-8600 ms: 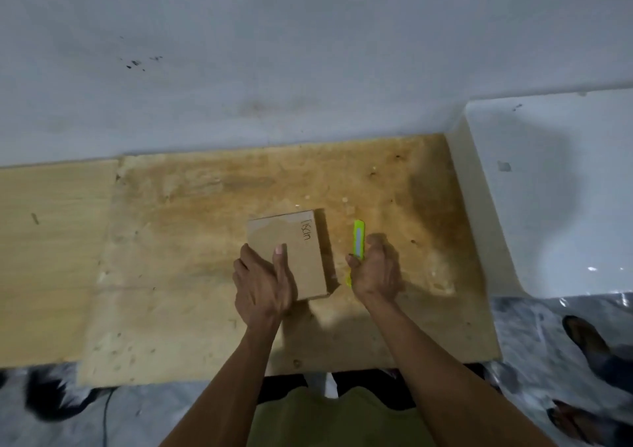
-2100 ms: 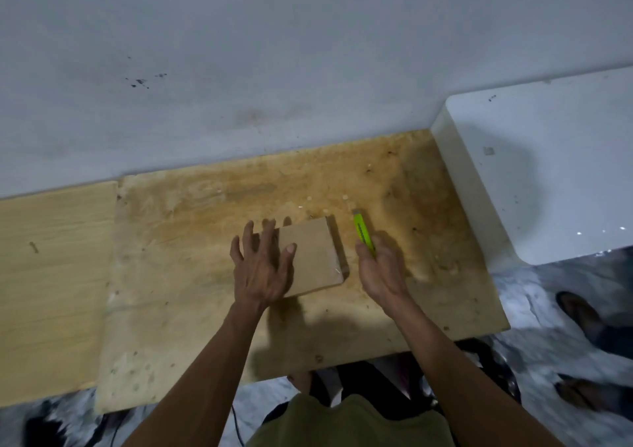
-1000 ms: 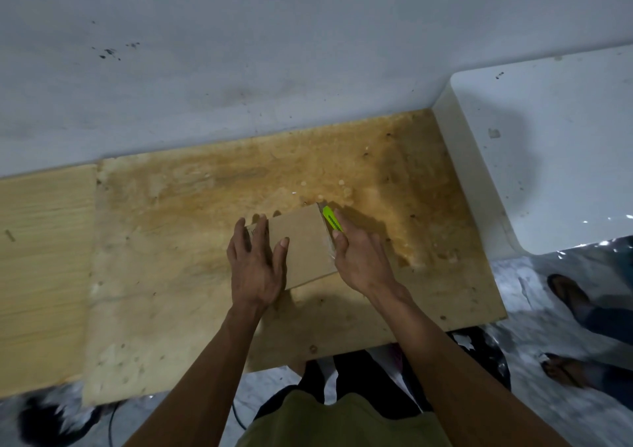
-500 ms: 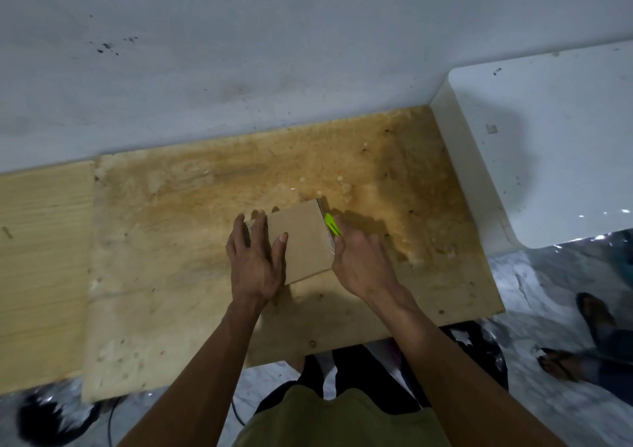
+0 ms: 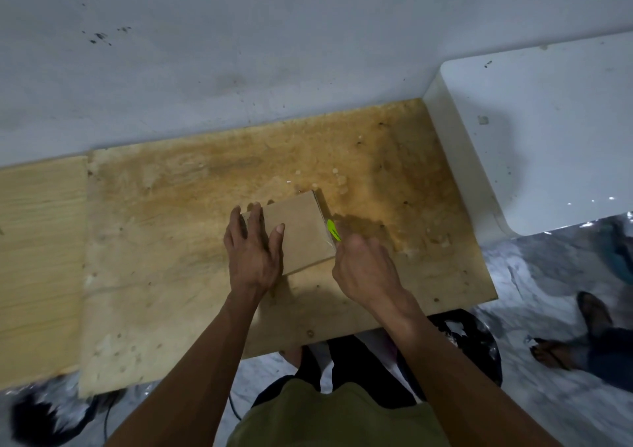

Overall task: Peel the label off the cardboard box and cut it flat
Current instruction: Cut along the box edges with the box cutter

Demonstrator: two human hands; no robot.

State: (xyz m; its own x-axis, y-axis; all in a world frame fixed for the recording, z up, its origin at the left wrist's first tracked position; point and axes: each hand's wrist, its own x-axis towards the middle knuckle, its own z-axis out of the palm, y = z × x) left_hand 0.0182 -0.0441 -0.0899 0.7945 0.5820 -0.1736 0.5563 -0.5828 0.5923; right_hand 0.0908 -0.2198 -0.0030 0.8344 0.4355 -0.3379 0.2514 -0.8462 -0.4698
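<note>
A small brown cardboard box (image 5: pixel 301 230) lies flat on the stained plywood board (image 5: pixel 191 227), turned a little clockwise. My left hand (image 5: pixel 255 253) presses flat on the box's left part, fingers spread over its top. My right hand (image 5: pixel 364 270) grips a bright green utility knife (image 5: pixel 333 230), whose tip rests against the box's right edge near the front corner. The blade itself is hidden. No label shows on the top face.
A grey wall (image 5: pixel 274 52) rises behind the board. A white block (image 5: pixel 548 131) stands at the right, against the board's edge. A paler wooden board (image 5: pixel 37 258) adjoins on the left. Another person's feet (image 5: pixel 555 350) are on the floor at the lower right.
My right hand has drawn the green knife along the box's right edge toward me, from the far corner to near the front corner. The left hand stays pressed on the box.
</note>
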